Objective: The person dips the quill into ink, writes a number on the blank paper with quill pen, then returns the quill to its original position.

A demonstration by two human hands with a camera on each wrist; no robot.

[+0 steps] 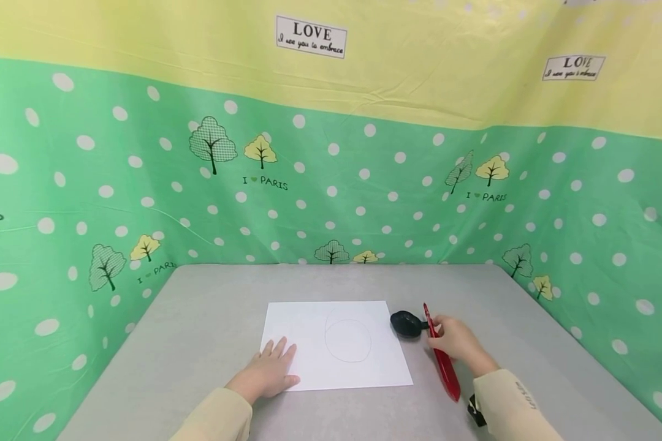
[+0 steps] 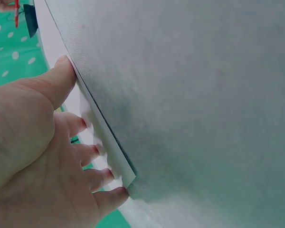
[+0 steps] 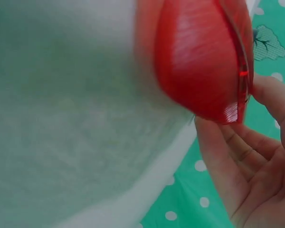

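A white sheet of paper with a faint pencil-like line drawing, a loop with a tail, lies on the grey table. My left hand rests flat on its lower left corner with fingers spread; the left wrist view shows its thumb and fingertips along the paper's edge. My right hand pinches a long glossy red object, narrow at its far end and broad at the near end. That object fills much of the right wrist view, blurred. Close to the right fingers is a black spoon-shaped thing, its short stem partly hidden.
The grey table extends around the paper on all sides. Green and yellow printed cloth stands behind it and along both sides. Beside the right sleeve is a small black item.
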